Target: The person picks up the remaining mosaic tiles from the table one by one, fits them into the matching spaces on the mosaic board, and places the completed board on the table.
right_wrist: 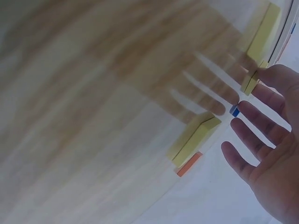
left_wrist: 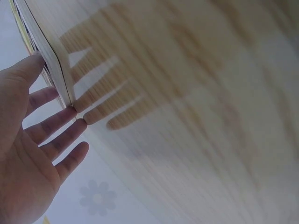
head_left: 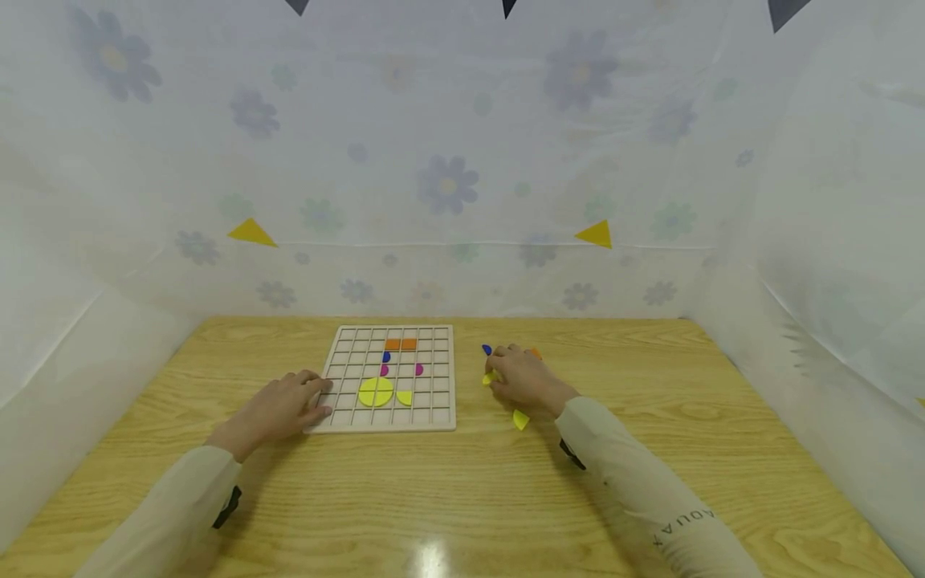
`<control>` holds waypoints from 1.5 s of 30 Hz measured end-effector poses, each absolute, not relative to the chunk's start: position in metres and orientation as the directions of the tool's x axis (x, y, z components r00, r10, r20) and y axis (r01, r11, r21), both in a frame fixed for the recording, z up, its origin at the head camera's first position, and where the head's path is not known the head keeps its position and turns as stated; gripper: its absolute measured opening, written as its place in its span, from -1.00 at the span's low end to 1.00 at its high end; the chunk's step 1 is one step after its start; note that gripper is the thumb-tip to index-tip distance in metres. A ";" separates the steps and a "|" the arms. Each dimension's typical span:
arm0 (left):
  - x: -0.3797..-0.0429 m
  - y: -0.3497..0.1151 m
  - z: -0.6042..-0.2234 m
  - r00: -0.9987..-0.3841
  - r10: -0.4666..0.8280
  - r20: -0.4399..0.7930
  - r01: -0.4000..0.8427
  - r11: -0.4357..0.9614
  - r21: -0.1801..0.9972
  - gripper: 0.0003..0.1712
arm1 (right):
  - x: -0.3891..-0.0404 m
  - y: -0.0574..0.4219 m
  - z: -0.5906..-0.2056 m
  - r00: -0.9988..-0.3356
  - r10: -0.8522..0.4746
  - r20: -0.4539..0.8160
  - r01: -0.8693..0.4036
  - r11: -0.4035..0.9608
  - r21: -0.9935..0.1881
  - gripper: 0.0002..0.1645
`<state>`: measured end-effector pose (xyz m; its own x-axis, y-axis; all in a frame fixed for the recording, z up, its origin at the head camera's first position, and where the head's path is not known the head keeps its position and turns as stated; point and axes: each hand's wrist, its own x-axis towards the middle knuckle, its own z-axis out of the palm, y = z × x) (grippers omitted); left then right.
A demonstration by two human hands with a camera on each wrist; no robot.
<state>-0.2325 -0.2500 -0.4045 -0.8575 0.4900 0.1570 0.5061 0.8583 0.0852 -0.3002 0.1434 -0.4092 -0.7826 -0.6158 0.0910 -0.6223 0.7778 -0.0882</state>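
Your left fingers (left_wrist: 64, 139) rest relaxed at the board (head_left: 441, 386); your right fingers (right_wrist: 270, 98) pinch a yellow piece (head_left: 489, 378). This seems picking; next calls for careful lifting.

The left hand (head_left: 282, 405) lies at the left edge of the grid board (head_left: 383, 429), fingers spread and nearly straight, thumb and fingertips touching that edge. Its forearm, in a pale left sleeve (head_left: 169, 498), slants in from the near left of the board. The right hand (head_left: 522, 376) is to the right of the board, palm down, thumb and index finger pinching, the other fingers apart. Its forearm, in a pale right sleeve (head_left: 650, 482), reaches in from the board's near right.
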 end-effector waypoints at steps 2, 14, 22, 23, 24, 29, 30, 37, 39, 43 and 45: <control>-0.232 -0.250 -0.405 -0.857 0.491 0.158 0.507 0.858 0.083 -0.53 | -0.300 0.143 -0.410 -0.784 -0.615 0.090 -0.621 0.779 -0.086 -0.75; -0.232 -0.251 -0.406 -0.856 0.489 0.166 0.505 0.859 0.076 -0.53 | -0.299 0.142 -0.408 -0.779 -0.612 0.135 -0.624 0.779 -0.068 -0.77; -0.232 -0.251 -0.405 -0.857 0.490 0.156 0.506 0.859 0.079 -0.53 | -0.298 0.138 -0.403 -0.782 -0.611 0.122 -0.621 0.781 -0.072 -0.74; -0.232 -0.251 -0.405 -0.858 0.489 0.155 0.504 0.860 0.080 -0.52 | -0.298 0.137 -0.403 -0.784 -0.610 0.119 -0.619 0.782 -0.073 -0.74; -0.232 -0.251 -0.406 -0.858 0.489 0.155 0.504 0.860 0.079 -0.52 | -0.298 0.135 -0.402 -0.782 -0.612 0.118 -0.621 0.780 -0.070 -0.74; -0.232 -0.251 -0.407 -0.862 0.484 0.150 0.499 0.863 0.080 -0.51 | -0.297 0.129 -0.398 -0.762 -0.634 0.129 -0.646 0.756 -0.100 -0.76; -0.233 -0.252 -0.407 -0.863 0.483 0.150 0.498 0.864 0.080 -0.51 | -0.297 0.128 -0.397 -0.757 -0.640 0.133 -0.653 0.750 -0.102 -0.76; -0.233 -0.252 -0.407 -0.865 0.479 0.150 0.493 0.867 0.076 -0.50 | -0.298 0.112 -0.393 -0.746 -0.656 0.118 -0.663 0.748 -0.031 -0.73; -0.233 -0.252 -0.407 -0.864 0.480 0.150 0.494 0.866 0.074 -0.50 | -0.298 0.107 -0.392 -0.748 -0.655 0.105 -0.660 0.751 -0.010 -0.73; -0.233 -0.252 -0.407 -0.865 0.480 0.148 0.494 0.866 0.077 -0.51 | -0.298 0.097 -0.391 -0.747 -0.660 0.085 -0.662 0.749 -0.001 -0.73; -0.233 -0.252 -0.407 -0.865 0.480 0.147 0.494 0.866 0.079 -0.51 | -0.299 0.092 -0.391 -0.740 -0.666 0.089 -0.670 0.743 -0.010 -0.74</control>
<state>-0.2327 -0.2516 -0.4068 -0.8646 0.4805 0.1471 0.4945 0.8656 0.0790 -0.2989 0.0922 -0.3915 -0.7404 -0.6663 0.0889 -0.6695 0.7427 -0.0096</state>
